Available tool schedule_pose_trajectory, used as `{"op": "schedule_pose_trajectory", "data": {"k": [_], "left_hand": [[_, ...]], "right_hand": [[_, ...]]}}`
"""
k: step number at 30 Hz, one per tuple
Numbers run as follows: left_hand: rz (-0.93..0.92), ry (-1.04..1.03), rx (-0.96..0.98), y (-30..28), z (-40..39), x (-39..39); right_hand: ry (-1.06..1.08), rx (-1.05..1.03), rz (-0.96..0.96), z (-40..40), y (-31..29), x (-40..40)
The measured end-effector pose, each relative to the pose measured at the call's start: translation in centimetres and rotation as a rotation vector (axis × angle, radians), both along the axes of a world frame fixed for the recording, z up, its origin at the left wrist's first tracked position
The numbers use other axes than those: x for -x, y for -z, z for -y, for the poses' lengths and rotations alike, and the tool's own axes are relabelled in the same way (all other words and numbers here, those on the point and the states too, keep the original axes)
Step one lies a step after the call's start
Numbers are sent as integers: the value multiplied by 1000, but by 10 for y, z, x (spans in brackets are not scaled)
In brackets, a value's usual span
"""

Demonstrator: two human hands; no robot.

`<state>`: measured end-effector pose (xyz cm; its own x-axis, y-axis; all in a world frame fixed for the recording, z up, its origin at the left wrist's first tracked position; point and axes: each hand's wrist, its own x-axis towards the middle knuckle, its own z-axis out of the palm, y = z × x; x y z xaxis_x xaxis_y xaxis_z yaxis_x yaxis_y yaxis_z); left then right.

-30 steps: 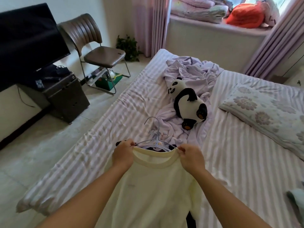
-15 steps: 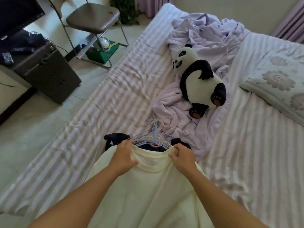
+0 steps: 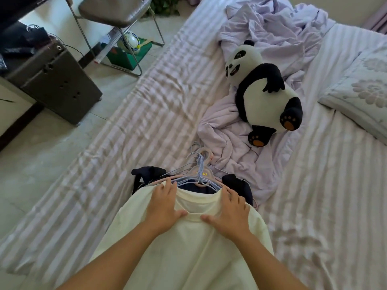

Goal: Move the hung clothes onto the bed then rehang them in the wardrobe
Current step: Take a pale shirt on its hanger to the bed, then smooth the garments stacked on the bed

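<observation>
Clothes [image 3: 188,243] on hangers [image 3: 201,174] are lying on the bed [image 3: 134,130], a cream shirt on top. I am pressing my left hand [image 3: 163,208] and right hand [image 3: 228,212] flat, fingers spread, beside its collar. A toy panda [image 3: 263,91] is lying nearby.

Two bare forearms in view, no sleeves showing up to the frame edge. Left hand [image 3: 162,208] and right hand [image 3: 228,212] bare: no gloves, rings, watch or bracelets visible. Nails short, unpainted as far as visible.
</observation>
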<state>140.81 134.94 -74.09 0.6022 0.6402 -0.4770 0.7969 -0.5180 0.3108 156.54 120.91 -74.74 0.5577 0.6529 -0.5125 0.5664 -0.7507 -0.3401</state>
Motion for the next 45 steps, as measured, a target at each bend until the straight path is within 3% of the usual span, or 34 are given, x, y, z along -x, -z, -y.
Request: {"op": "schedule_pose_trajectory", "data": {"k": [7, 13, 21, 28, 35, 45], "left_hand": [[65, -60, 24, -50, 8, 6], [241, -112, 72, -149, 23, 45], [361, -56, -119, -306, 71, 175], [363, -166, -272, -400, 113, 304], [359, -269, -401, -470, 182, 406], [360, -647, -523, -511, 335, 481]], "right_hand": [[22, -28, 6, -1, -47, 11], [-68, -203, 14, 4, -151, 55], [-209, -424, 58, 53, -318, 158], [-325, -550, 145, 95, -416, 253], [-519, -600, 107, 124, -472, 335], [-957, -671, 38, 177, -518, 407]]}}
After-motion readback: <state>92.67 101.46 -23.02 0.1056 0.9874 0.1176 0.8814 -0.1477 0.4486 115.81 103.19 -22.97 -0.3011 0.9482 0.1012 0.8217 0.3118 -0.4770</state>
